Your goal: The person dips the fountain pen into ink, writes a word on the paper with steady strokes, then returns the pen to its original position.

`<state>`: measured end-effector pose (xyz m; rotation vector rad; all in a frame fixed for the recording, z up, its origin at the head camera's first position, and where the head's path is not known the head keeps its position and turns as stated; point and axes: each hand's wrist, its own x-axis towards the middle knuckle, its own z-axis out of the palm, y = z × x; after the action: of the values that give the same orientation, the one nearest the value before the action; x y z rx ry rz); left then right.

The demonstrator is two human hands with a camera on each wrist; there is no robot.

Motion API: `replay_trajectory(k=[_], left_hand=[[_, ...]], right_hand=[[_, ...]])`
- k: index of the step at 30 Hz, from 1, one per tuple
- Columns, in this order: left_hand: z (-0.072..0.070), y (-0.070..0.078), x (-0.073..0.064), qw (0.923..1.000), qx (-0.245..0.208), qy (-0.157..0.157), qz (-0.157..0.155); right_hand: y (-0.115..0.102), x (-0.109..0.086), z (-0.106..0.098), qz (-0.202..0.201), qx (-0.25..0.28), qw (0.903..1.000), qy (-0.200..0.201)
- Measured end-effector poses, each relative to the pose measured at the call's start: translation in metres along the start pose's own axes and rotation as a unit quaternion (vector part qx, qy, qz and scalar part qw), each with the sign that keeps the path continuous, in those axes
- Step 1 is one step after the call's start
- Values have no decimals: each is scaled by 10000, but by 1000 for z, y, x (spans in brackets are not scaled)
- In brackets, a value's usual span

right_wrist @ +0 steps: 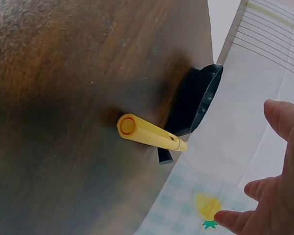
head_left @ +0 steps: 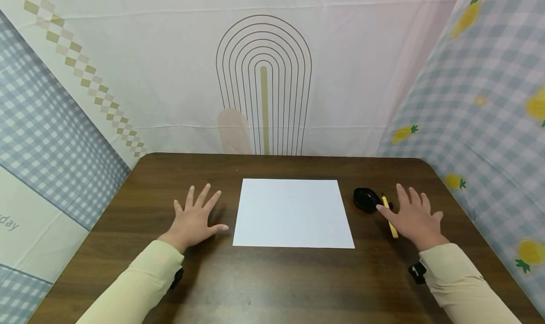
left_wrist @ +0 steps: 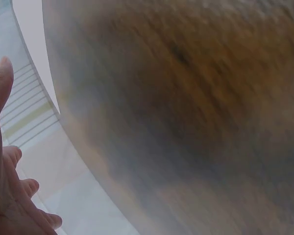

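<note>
My left hand [head_left: 193, 223], fingers spread, is over the table left of a white sheet of paper [head_left: 294, 214] and holds nothing. In the left wrist view its thumb [left_wrist: 1, 85] and some fingertips show at the left edge. My right hand [head_left: 417, 220] is likewise spread and holds nothing, to the right of the paper. Beside its thumb lies a yellow pen [head_left: 391, 225] with a dark tip. Just left of the pen sits a round, shallow black object [head_left: 365, 199]; the right wrist view shows a short black stub [right_wrist: 164, 156] at it, partly behind the pen.
The brown wooden table [head_left: 276, 286] has rounded far corners. A white patterned cloth [head_left: 179, 78] hangs behind it. Blue checked cloth [head_left: 489, 101] with yellow pineapples hangs at the right, and more checked cloth [head_left: 47, 92] at the left.
</note>
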<state>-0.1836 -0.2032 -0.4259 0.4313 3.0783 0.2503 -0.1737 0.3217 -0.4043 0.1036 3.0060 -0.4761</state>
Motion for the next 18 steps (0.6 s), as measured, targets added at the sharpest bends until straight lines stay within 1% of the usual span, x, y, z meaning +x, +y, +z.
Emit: replay_trajectory(k=[2, 8, 18], left_hand=[[1, 2, 1, 10000, -34, -42, 54], [4, 6, 5, 9994, -191, -32, 275], [9, 12, 9, 9977, -399, -263, 479]], right_hand=[[1, 0, 1, 11, 68, 10000, -60], [3, -1, 3, 69, 236, 9996, -152], [5, -2, 6, 39, 181, 9998, -120]])
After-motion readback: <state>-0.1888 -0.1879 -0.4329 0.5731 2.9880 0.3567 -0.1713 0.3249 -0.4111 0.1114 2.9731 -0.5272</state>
